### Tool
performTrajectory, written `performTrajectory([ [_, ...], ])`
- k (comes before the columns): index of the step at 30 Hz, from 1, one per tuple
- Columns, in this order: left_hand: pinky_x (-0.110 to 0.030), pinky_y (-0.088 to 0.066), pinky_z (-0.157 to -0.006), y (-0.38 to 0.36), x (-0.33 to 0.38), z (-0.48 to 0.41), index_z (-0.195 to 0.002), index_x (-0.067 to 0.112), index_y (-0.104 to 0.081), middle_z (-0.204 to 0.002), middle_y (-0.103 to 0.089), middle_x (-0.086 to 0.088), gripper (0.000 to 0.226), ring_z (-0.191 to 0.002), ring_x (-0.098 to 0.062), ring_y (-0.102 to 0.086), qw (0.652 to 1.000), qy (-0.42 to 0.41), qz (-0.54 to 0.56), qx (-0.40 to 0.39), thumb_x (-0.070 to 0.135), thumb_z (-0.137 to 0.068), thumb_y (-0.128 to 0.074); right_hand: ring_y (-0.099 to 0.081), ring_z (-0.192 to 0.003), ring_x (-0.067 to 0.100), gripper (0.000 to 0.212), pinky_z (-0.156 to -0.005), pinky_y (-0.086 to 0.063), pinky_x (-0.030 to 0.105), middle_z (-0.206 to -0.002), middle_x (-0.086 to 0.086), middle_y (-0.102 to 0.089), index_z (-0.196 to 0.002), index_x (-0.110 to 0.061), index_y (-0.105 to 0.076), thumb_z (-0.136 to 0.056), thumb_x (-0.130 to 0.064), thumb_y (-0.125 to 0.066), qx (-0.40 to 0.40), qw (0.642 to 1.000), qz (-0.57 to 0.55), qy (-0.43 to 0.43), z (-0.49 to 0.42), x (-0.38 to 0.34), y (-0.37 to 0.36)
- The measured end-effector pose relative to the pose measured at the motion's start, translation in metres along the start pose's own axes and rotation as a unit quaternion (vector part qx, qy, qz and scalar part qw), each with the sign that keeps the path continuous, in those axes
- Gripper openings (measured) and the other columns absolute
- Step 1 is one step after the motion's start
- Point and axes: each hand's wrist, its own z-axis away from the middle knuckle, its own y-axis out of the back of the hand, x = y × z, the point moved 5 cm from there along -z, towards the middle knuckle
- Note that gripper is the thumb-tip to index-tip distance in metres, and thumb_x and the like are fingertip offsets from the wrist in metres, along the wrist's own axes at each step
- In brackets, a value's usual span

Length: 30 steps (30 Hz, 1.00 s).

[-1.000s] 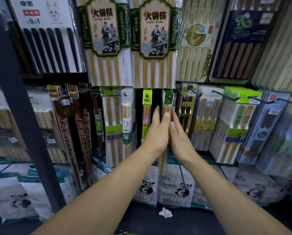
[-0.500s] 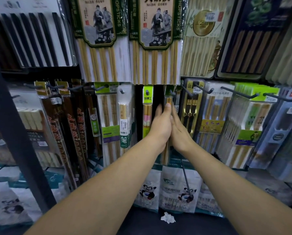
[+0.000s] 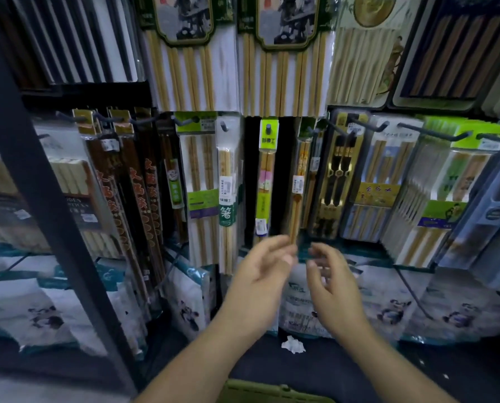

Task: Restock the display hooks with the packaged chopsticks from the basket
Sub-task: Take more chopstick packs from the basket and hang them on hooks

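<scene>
- The slim pack (image 3: 298,184) is hanging in the middle row with its header up by a hook (image 3: 311,130). It is sitting between a green-label pack (image 3: 267,181) and a black-and-gold pack (image 3: 337,175), and its lower tip is showing just above the hands.
- The header is lying in shadow, so it is probably seated on the hook, though I cannot tell for sure.
- The left hand (image 3: 260,274) is hovering just below the pack's tip, fingers loose and spread, holding nothing.
- The right hand (image 3: 334,283) is hovering beside it, a little apart, likewise loose-fingered and empty. Both are blurring in the frame.
- Judging from this, the hang looks complete, and the step in hand is going to the basket (image 3: 272,392) for another pack. Its green rim is peeking in at the bottom edge, under the forearms.
- Doing that well means first glancing up to check the header is sitting fully on the hook and the pack is hanging straight.
- It then means lowering the hands clear of the panda bags (image 3: 388,303) and taking one pack by its header end, so the hole is leading toward a hook.
- Further out, a dark post (image 3: 39,170) is standing at the left, and a paper scrap (image 3: 293,344) is lying on the shelf below the hands.
</scene>
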Motion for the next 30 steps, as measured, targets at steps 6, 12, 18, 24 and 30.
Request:
performTrajectory([
  [6,-0.027,-0.055,-0.077,0.078,-0.126,0.058,-0.087,0.038,-0.069,-0.088,-0.073,0.005,0.022,-0.086,-0.008,-0.07,0.971,0.129,-0.163,0.12,0.022,-0.101,-0.063,-0.062,-0.079,0.001,0.006,-0.065,-0.047,0.015,-0.087,-0.012,-0.065,-0.101,-0.031,-0.062,-0.098,-0.026,-0.064,-0.193,0.977,0.033,-0.083,0.101,0.052,-0.069],
  [12,-0.044,-0.052,-0.091,0.151,-0.264,0.131,-0.11,0.01,-0.061,-0.11,-0.062,-0.017,0.022,-0.102,-0.033,-0.06,0.865,0.319,-0.366,0.126,0.024,-0.094,-0.065,-0.07,-0.092,0.022,0.016,-0.085,-0.053,0.035,-0.097,0.004,-0.075,-0.103,-0.012,-0.07,-0.093,-0.023,-0.067,-0.374,0.904,0.12,-0.168,0.191,0.13,-0.156],
  [18,-0.049,-0.053,-0.092,0.185,-0.32,0.193,-0.131,0.013,-0.05,-0.121,-0.063,-0.012,0.054,-0.112,-0.038,-0.059,0.816,0.381,-0.404,0.162,0.048,-0.092,-0.065,-0.066,-0.093,0.025,0.014,-0.071,-0.045,0.026,-0.099,0.008,-0.073,-0.103,-0.01,-0.072,-0.094,-0.013,-0.062,-0.457,0.842,0.164,-0.233,0.259,0.211,-0.212],
  [24,-0.034,-0.044,-0.054,0.194,-0.351,0.207,-0.096,0.023,-0.05,-0.078,-0.061,0.0,0.034,-0.069,-0.024,-0.061,0.82,0.374,-0.4,0.163,0.056,-0.094,-0.059,-0.066,-0.09,0.03,0.024,-0.078,-0.054,0.037,-0.105,0.015,-0.073,-0.116,-0.008,-0.072,-0.093,-0.013,-0.066,-0.454,0.839,0.18,-0.241,0.288,0.259,-0.259],
  [30,-0.039,-0.054,-0.057,0.199,-0.361,0.209,-0.085,0.026,-0.048,-0.072,-0.058,0.004,0.037,-0.065,-0.02,-0.063,0.833,0.368,-0.367,0.19,0.061,-0.09,-0.058,-0.059,-0.113,0.034,0.048,-0.083,-0.048,0.034,-0.132,0.013,-0.057,-0.134,-0.016,-0.06,-0.091,-0.035,-0.072,-0.458,0.833,0.267,-0.159,0.288,0.284,-0.297],
])
